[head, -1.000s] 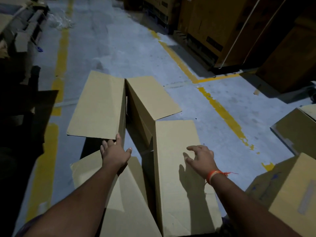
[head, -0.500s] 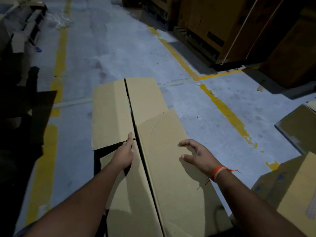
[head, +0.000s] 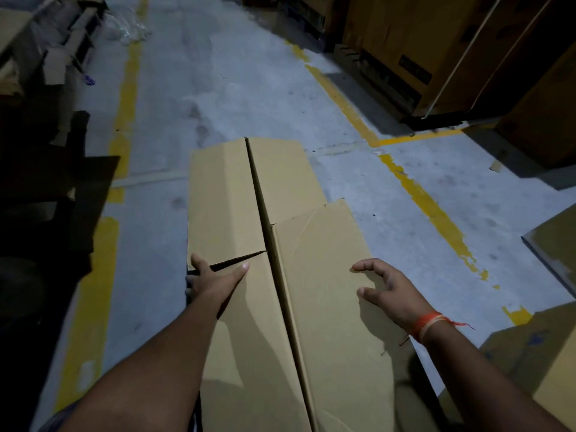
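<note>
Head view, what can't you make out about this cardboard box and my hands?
All head view.
- Left hand: outer fingers dip past the cardboard box's left edge; grip unclear.
- Box contents: hidden under closed flaps.
- Box's near end: cut off by the bottom edge.
- Label on far carton: too small and dim.

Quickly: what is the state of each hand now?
Left hand: open, pressing on the cardboard box.
Right hand: open, fingers loosely curled over the box, holding nothing.
</note>
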Demonstrator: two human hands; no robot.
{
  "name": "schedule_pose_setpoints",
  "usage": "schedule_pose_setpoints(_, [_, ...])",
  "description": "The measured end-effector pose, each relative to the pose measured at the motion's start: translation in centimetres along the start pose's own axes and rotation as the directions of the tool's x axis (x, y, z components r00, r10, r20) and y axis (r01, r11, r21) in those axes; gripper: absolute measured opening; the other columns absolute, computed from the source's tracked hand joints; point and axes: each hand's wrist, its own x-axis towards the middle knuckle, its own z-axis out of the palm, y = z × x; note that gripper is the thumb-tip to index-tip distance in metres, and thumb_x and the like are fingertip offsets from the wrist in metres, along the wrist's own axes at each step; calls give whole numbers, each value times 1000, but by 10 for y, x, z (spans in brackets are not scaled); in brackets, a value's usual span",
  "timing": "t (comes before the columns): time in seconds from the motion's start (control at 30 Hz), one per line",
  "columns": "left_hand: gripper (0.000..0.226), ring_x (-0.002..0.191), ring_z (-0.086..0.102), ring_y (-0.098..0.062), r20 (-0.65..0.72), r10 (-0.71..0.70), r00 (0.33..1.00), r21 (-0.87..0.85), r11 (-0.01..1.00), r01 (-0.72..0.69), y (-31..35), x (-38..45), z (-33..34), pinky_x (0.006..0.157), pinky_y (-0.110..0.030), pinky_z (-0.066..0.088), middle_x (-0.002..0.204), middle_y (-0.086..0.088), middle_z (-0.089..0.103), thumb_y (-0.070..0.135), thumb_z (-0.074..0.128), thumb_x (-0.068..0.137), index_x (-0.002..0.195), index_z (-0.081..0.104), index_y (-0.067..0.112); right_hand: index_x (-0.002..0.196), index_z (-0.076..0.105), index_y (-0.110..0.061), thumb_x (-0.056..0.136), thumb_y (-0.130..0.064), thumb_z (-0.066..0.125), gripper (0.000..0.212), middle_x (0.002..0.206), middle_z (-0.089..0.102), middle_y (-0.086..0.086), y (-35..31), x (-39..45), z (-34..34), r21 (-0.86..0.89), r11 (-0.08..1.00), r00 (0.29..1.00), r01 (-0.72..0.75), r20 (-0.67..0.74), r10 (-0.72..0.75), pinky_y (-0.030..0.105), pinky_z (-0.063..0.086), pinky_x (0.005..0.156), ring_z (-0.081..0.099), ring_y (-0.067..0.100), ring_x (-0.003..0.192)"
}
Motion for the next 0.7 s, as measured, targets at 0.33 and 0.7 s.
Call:
schedule_pose_setpoints(0.33, [81,143,43,-22,-21,188,982,-371,911,-182,-2,10,-26,116,-36,38,156,-5,46,28,82,85,155,42,25,109,69,-34,86,-2,73,39,121,64,-26,-9,-1,-1,7,1000,1000,-9,27,9,26,38,107,49,-3,127])
schedule_pose_setpoints(0.7, [60,60,52,-15,235,364,901,-562,808,-180,72,-34,-67,52,-24,47,81,-6,54,-7,58,93,143,51,25,148,40,-50,77,16,57,98,155,38,-23,-74,-26,-12,39,989,953,144,262,-149,28,30,120,31,-3,145])
